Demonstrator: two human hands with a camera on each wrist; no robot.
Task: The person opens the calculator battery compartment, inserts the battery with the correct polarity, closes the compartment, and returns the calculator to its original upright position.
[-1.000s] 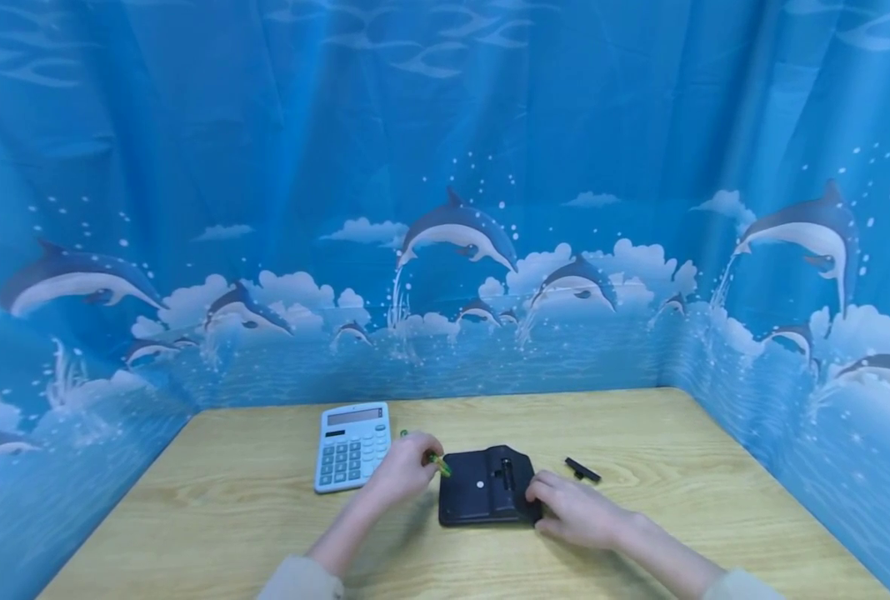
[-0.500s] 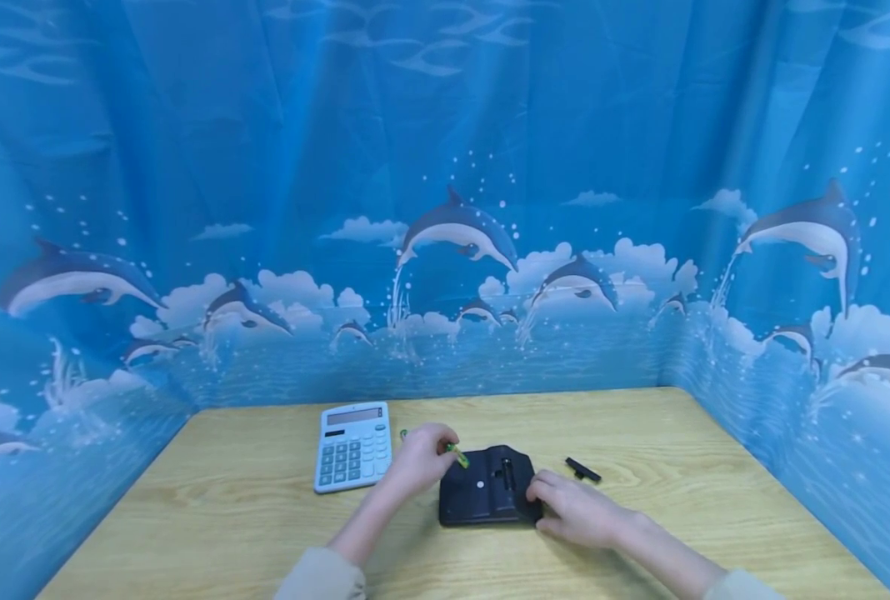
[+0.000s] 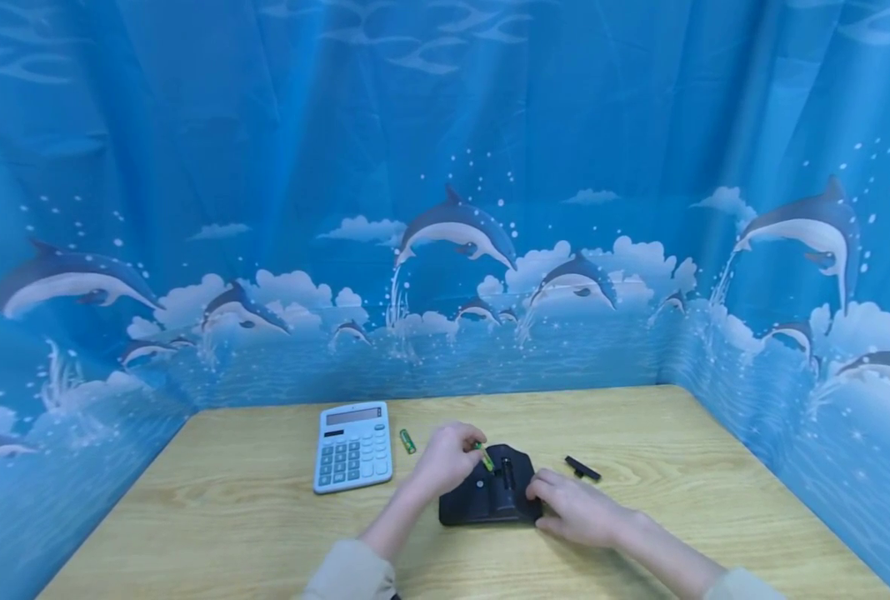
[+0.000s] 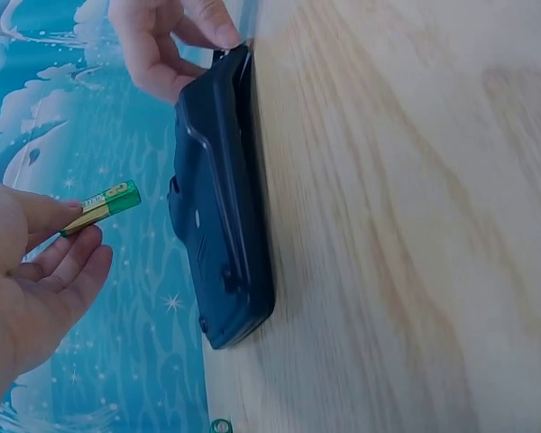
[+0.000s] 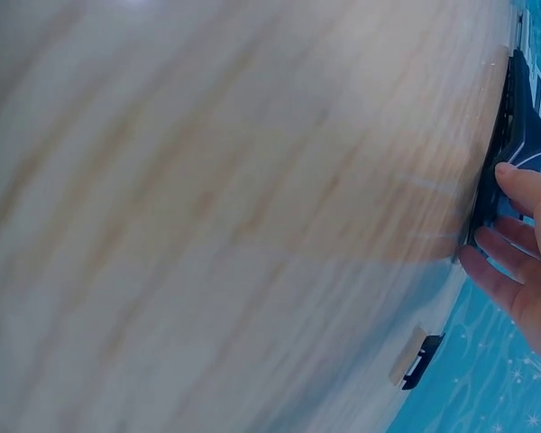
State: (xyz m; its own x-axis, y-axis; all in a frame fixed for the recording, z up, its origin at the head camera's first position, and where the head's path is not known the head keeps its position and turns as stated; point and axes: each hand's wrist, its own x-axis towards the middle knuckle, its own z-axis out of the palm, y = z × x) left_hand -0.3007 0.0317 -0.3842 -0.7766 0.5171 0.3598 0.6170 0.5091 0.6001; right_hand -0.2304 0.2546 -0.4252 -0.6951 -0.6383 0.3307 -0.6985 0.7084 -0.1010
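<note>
My left hand (image 3: 447, 458) pinches a green-and-gold battery (image 4: 106, 206) between thumb and fingers, just above a black device (image 3: 462, 505). The device lies back side up on the table, its slot-shaped battery compartment (image 3: 507, 473) uncovered. In the left wrist view a gap separates the battery from the device's back. At the right end of the device, my right hand (image 3: 576, 510) grips the edge, thumb on one side and fingers on the other. A small black battery cover (image 3: 582, 468) lies on the table, beyond the right hand; the right wrist view shows this cover (image 5: 423, 363) too.
A light blue calculator (image 3: 352, 447) lies face up at the left. Between it and the device is a second green battery (image 3: 407, 442). The wooden table (image 3: 227, 500) ends at a blue dolphin-print curtain (image 3: 445, 358) behind and at the sides.
My left hand has carried the battery rightward, from the device's left edge to beside the compartment, uncovering the second battery. The right hand and device have stayed in place.
</note>
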